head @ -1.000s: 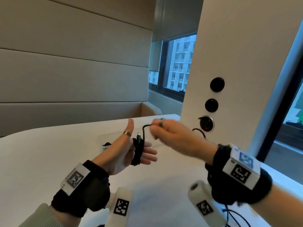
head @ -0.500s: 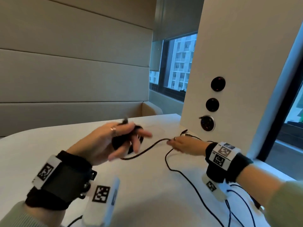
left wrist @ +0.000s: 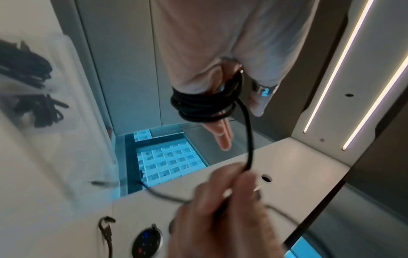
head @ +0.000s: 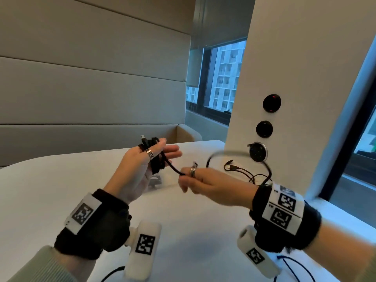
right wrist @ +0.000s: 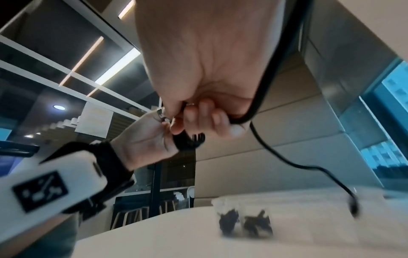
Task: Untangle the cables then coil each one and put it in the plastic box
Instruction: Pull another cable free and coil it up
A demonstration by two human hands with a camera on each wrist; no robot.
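Note:
A black cable [head: 156,165] is wound in several loops around the straight fingers of my left hand [head: 168,149], and the thumb lies over the coil and pins it. One connector end sticks up behind the thumb. My right hand [head: 184,176] pinches the free run of the same cable just right of the coil; the rest arcs back over my wrist. In the left wrist view the coil [left wrist: 203,106] sits tight on the fingers. The clear plastic box [right wrist: 243,206] stands on the table with dark coiled cables inside; in the head view my left hand mostly hides it.
More loose black cables [head: 244,171] lie on the white table [head: 61,190] beside a white pillar [head: 284,78] with round sockets. A blue cable [head: 295,265] lies at the near right edge. A padded wall runs behind the table.
My right hand has come up from the table by the pillar to just beside the left hand, bringing the cable with it. The left hand has turned so its fingers point right.

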